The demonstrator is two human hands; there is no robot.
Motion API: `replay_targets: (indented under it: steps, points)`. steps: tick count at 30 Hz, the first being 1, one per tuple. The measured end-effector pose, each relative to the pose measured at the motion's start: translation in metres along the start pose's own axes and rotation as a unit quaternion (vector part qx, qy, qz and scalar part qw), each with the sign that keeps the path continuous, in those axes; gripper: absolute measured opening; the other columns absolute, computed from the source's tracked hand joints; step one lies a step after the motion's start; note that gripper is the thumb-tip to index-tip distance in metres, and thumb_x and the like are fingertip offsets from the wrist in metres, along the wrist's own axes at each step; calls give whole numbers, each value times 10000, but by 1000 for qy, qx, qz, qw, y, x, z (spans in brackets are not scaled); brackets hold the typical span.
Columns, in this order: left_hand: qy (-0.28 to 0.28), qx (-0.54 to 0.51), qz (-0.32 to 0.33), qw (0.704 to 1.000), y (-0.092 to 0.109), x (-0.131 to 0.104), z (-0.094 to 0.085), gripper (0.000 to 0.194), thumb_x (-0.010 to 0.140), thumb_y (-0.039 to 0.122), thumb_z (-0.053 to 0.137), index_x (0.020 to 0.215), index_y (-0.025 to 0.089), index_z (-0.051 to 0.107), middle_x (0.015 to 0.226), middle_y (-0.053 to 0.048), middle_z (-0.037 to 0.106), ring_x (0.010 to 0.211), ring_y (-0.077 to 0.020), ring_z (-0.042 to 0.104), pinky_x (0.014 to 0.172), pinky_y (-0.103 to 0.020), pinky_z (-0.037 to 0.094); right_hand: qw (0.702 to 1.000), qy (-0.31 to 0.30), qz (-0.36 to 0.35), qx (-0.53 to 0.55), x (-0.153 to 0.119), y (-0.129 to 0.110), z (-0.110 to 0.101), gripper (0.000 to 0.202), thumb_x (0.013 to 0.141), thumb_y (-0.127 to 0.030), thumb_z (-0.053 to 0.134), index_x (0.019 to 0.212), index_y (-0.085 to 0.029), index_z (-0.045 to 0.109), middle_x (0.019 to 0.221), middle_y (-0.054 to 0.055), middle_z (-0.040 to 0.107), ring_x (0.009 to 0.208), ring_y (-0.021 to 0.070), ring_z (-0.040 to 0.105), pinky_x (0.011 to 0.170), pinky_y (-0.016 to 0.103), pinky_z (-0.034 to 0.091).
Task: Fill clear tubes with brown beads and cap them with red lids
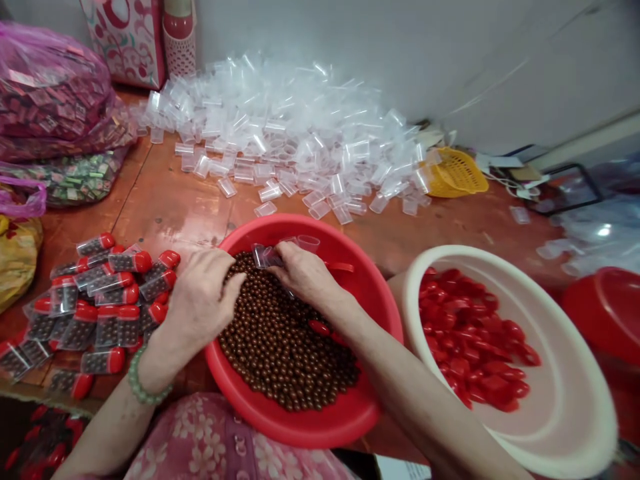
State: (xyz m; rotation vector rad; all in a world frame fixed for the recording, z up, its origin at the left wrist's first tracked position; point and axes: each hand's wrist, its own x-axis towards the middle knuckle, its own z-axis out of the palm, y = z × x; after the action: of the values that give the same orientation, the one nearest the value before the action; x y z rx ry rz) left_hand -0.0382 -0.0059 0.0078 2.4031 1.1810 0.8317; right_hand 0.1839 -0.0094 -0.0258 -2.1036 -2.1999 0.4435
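A red basin (305, 433) holds many small brown balls (290, 347). My right hand (305, 273) is over the basin, its fingers closed on a clear plastic container (263, 256) low against the balls. Another clear container (309, 243) lies behind that hand, and a red cap (319, 327) rests on the balls beside my right forearm. At the basin's left side, my left hand (203, 293) reaches over the rim, thumb apart from the fingers and no object visible in it. Its fingertips are at the balls, partly hidden.
Filled, red-capped containers (100, 293) lie piled at left. A heap of clear containers (300, 147) spreads along the wall. The white basin (575, 400) at right holds red caps (470, 340). A yellow basket (455, 173) and purple bags (50, 87) stand further back.
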Motion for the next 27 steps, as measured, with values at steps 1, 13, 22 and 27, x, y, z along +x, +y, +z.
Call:
replay_targets:
  steps: [1,13,22,27]
  points:
    - [-16,-1,12,1000,6,0,6,177,936,236,473,985,137,611,1021,-104,684,1004,-220,605,945,-384,467,1000,1,2,8,1,2,1,157,838,-204,619,983,-179,565,952,98,671,805,225,640,681,310,465]
    - [-129,73,19,989,7,1,18,277,883,77,402,984,121,656,1031,-98,701,1021,-256,611,1002,-445,400,982,3,26,189,-20,-35,16,160,784,-323,651,853,-198,580,728,12,649,657,166,587,638,270,421]
    - [-115,84,35,989,6,0,21,283,873,72,379,903,124,656,956,-96,691,957,-241,616,1083,-527,346,954,-271,-11,125,-38,-51,25,79,696,-249,655,731,-182,630,641,12,617,604,159,539,595,257,336]
    - [-100,13,104,989,7,-6,16,252,914,149,404,845,125,645,893,-87,681,911,-218,616,1060,-501,385,904,-353,-3,241,-33,-36,33,173,588,-273,718,548,-192,571,472,-53,491,508,119,458,523,237,346]
